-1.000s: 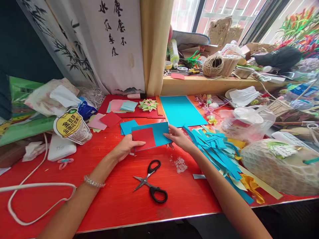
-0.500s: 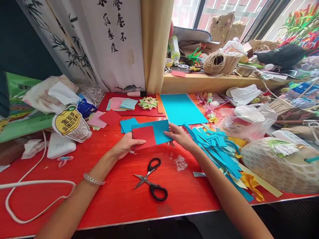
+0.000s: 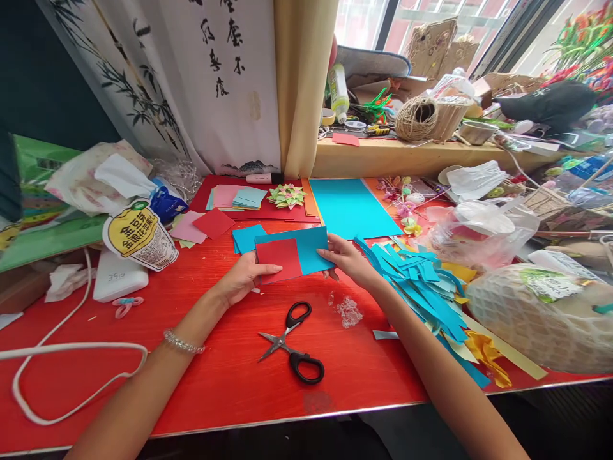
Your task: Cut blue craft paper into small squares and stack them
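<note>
Above the table I hold a blue paper strip with a red paper square lying on its left part. My left hand pinches both papers at their left edge, thumb on the red square. At the strip's right end, my right hand grips the blue paper between thumb and fingers. Just behind the strip lie some blue paper squares, partly covered by it. Black-handled scissors rest with blades apart on the red table in front of my hands.
Blue paper offcuts are heaped to the right, beside a net-wrapped package. A large blue sheet, coloured squares and a folded paper star lie at the back. A white cable loops at left.
The view has shifted slightly. Both hands keep the same hold on the blue strip and red square, and the scissors have not moved on the table.
</note>
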`<state>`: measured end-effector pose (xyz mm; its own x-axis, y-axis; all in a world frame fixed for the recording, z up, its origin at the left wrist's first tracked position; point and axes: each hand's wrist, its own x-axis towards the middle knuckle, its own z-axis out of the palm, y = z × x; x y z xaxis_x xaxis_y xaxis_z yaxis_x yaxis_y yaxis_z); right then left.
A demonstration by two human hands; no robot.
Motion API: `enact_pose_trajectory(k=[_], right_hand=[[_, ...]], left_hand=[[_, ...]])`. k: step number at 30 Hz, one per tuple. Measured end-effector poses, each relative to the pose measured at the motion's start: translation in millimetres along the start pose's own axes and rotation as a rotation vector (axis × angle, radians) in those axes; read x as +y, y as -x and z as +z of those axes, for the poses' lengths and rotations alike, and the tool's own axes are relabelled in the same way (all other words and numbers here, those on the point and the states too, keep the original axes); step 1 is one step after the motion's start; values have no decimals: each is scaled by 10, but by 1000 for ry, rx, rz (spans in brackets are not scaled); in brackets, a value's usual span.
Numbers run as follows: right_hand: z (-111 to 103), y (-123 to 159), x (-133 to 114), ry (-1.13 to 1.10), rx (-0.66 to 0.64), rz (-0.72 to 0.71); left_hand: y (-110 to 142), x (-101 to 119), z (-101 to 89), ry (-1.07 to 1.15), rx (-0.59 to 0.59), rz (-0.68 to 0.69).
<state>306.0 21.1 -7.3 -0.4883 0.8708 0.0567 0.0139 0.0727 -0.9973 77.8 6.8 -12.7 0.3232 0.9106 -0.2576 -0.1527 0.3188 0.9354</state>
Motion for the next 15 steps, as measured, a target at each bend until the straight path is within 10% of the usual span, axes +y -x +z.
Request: enact_pose_trajectory(k=[11,15], right_hand=[[25,16,-15,84,-1,0],[-2,19,-71,392,219,15]], left_hand=[[-17,-29,-52,-23,9,-37],[-24,-11,-102,-38,13,17]])
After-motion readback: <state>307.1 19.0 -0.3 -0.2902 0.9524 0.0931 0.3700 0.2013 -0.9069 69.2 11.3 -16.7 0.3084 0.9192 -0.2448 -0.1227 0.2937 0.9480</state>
